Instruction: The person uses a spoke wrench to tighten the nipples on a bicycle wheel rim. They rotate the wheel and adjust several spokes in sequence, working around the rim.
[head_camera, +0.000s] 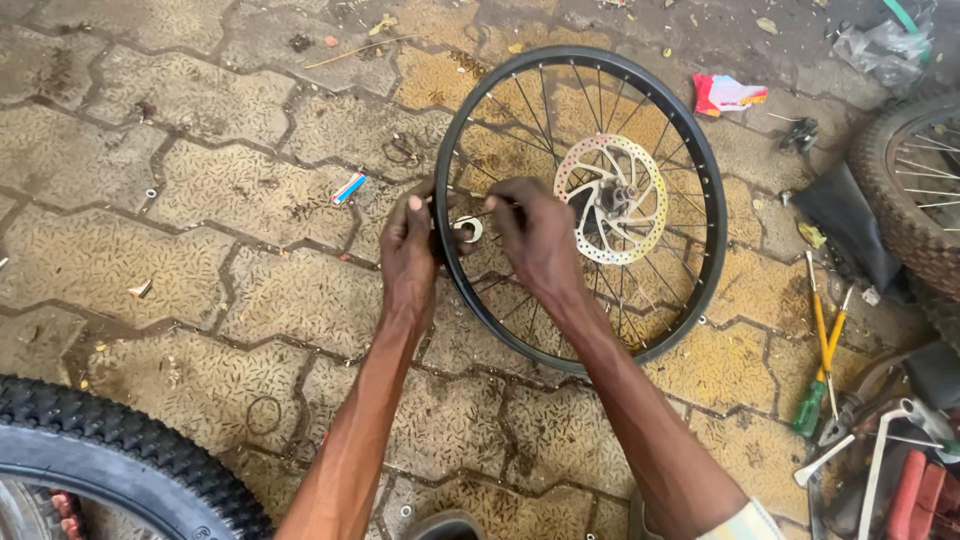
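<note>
Wheel: a bare black bicycle rim (700, 180) with thin spokes lay flat on the paving stones, a little right of the middle of the scene.
Brake disc: a silver disc (612, 199) with cut-out holes sat on the hub, in the centre of the wheel.
Left hand: the left hand (410, 245) rested on the left edge of the rim, the fingers bent over it and closed on the rim, the thumb pointing up.
Right hand: the right hand (540, 235) was inside the wheel, over the spokes, just left of the disc. Its fingers were pinched together on something thin near the spokes; I could not tell what it was.
Small part: a little pale ring-shaped piece (468, 229) was seen between the two hands, close to the rim. Whether a hand touched it I could not tell.
Ground: patterned paving stones (200, 250), dirty, with small scraps lying around.
Tyre at lower left: a black knobby tyre (120, 445) filled the lower left corner, well apart from the hands.
Tyre at right: another wheel with knobby tyre (905, 215) was at the right edge.
Tools: a screwdriver with green handle (812, 405) and other metal tools lay at the lower right, near the rim but not touching it.
Litter: a red and white wrapper (725, 93) lay above the wheel to the right.
</note>
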